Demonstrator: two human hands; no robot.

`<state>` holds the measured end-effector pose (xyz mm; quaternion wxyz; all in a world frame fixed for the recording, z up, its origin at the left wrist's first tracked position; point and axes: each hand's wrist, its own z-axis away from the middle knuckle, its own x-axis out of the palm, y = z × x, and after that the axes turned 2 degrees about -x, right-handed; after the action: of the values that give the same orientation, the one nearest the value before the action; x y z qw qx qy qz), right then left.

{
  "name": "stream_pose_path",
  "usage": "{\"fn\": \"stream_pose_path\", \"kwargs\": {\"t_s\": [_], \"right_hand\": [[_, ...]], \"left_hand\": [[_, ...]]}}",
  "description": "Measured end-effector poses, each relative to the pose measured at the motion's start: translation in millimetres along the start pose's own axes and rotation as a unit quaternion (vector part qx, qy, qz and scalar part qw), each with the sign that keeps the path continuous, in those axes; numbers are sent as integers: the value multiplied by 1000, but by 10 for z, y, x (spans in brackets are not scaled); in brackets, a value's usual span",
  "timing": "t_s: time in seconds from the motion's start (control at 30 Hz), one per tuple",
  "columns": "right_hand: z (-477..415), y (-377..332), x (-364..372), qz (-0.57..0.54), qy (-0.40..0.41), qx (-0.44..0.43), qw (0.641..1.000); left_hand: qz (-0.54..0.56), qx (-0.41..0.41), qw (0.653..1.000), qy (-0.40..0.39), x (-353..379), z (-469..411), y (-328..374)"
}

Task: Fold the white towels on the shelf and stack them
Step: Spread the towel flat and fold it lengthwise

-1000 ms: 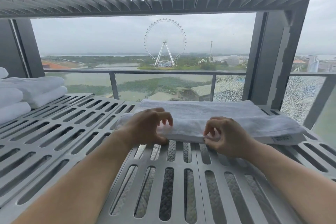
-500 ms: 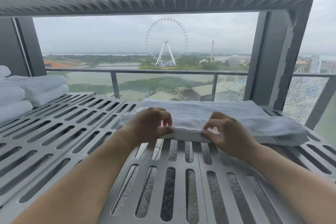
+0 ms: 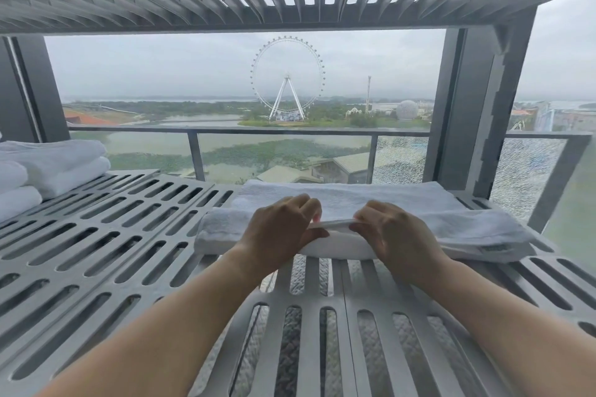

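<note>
Head view: left hand (image 3: 280,233), right hand (image 3: 392,237) pinch near edge of towel (image 3: 471,225).

Folded towel stack (image 3: 58,167) cut off at left edge, towel's label (image 3: 492,248) too blurred to read

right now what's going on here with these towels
A person is folding a white towel that lies across the slatted metal shelf. The left hand and right hand, close together, each pinch a raised fold at the middle of its near side. A stack of folded towels sits at the shelf's far left.
</note>
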<state>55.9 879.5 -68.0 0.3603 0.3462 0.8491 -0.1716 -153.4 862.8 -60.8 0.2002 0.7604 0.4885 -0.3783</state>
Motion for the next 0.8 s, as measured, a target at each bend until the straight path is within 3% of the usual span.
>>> {"fn": "stream_pose_path", "kwargs": {"t_s": [0.23, 0.5, 0.67, 0.8], "right_hand": [[-1, -9, -33, 24, -10, 1, 1000], [8, 68, 17, 91, -83, 72, 990], [44, 148, -71, -5, -63, 101, 993], [139, 320, -373, -53, -109, 103, 987]], "left_hand": [[-18, -27, 999, -18, -48, -12, -7], [-7, -45, 999, -20, -68, -2, -80], [-5, -23, 1000, -18, -34, 15, -99], [-22, -4, 1000, -11, -33, 48, -101]]}}
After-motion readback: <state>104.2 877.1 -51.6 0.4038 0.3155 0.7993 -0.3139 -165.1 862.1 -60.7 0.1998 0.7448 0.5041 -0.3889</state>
